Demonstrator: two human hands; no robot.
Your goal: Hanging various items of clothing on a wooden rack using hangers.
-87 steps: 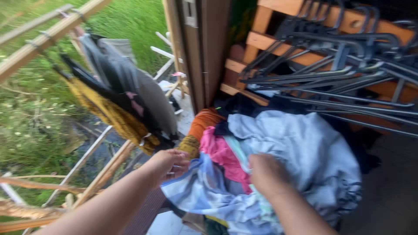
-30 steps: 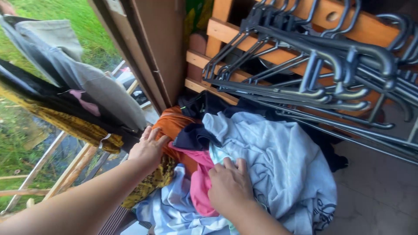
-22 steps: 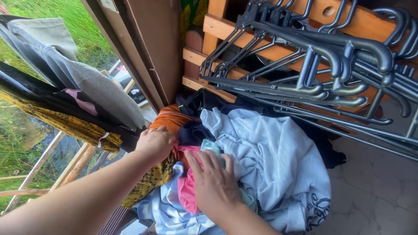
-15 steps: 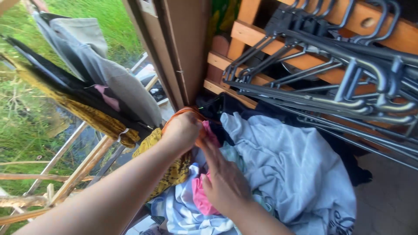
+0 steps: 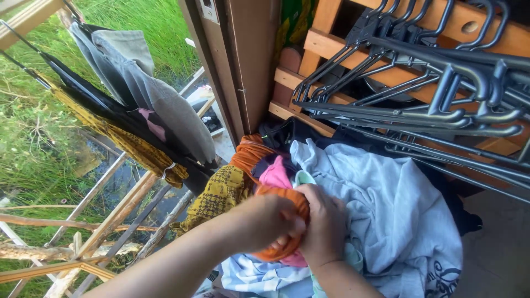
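Bright daylight, from the open grass side (image 5: 38,138) at left. Grass slightly washed out; pale blue cloth (image 5: 386,209) evenly lit, no glare. Deep shadow behind the grey hangers (image 5: 441,105) and at lower right. Mostly sharp; slight softness on the hands (image 5: 292,226). Mild wide-angle stretch toward the edges.

Two hands (image 5: 298,223), one orange garment (image 5: 279,218), one heap of clothes (image 5: 386,221).

bg: sunlit grass (image 5: 33,138) outside | brown door frame (image 5: 243,66) | wooden slats (image 5: 331,49) | pale tiled floor (image 5: 497,259)
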